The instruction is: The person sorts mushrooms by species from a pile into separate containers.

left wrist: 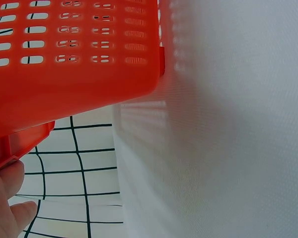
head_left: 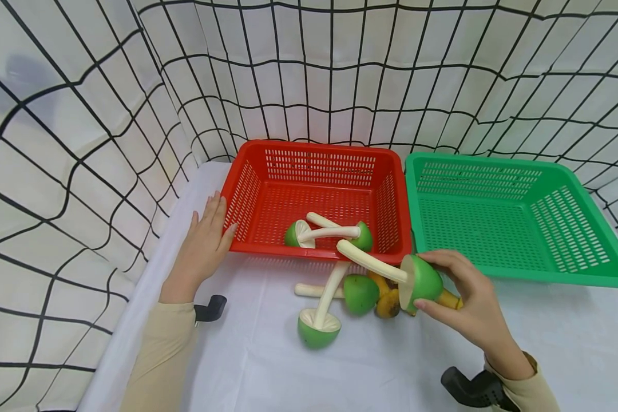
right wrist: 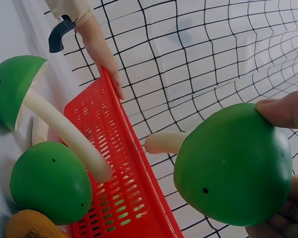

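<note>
My right hand [head_left: 474, 306] pinches a toy mushroom by its green cap [head_left: 426, 281], thumb and fingers on opposite sides. The pale stem points left over the front rim of the red basket [head_left: 309, 253]. In the right wrist view this green cap [right wrist: 233, 166] appears large, above the rim. At the basket's left side, my left hand [head_left: 202, 246] rests on the rim with fingers extended. Green mushrooms [head_left: 363, 236] with pale stems lie inside the basket. Two more, a tilted mushroom [head_left: 319, 331] and another mushroom [head_left: 361, 294], lie on the table in front.
Partly hidden behind the held mushroom and right hand are yellow-brown banana-like pieces [head_left: 388, 304]. A green basket [head_left: 520, 276] stands right beside the red one. Black netting [head_left: 332, 68] over white cloth rises behind and at the sides. White cloth [head_left: 268, 366] covers the table.
</note>
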### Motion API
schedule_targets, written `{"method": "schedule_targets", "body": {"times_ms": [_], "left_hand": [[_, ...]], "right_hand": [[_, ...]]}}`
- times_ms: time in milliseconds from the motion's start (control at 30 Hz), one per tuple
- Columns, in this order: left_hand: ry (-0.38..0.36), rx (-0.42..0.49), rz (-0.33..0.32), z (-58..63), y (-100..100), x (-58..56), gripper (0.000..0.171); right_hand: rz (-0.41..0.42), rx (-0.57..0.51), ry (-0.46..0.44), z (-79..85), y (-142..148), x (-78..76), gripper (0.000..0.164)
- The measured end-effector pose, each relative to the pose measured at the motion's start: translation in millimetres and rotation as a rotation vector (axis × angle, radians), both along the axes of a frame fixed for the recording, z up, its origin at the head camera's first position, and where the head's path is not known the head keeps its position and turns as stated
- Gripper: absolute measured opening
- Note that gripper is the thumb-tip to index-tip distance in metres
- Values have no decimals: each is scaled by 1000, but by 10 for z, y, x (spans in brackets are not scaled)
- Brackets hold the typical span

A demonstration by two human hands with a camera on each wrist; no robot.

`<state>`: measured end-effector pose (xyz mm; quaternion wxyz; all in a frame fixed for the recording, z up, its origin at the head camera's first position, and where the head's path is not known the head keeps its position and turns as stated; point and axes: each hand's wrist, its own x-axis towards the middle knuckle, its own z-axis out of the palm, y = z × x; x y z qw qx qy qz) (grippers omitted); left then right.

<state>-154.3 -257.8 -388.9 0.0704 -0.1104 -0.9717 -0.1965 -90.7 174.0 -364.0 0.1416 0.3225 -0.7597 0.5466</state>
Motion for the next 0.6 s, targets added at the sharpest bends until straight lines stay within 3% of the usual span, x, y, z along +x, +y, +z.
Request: {"method": "schedule_targets", "body": {"times_ms": [233,600], "left_hand": [[12,2,-3,1,0,-6,61],[8,-1,1,-7,-1,-8,62]], "right_hand": [[-46,72,-49,44,-27,-24,70],[-47,73,-72,57,-75,-109,68]]}}
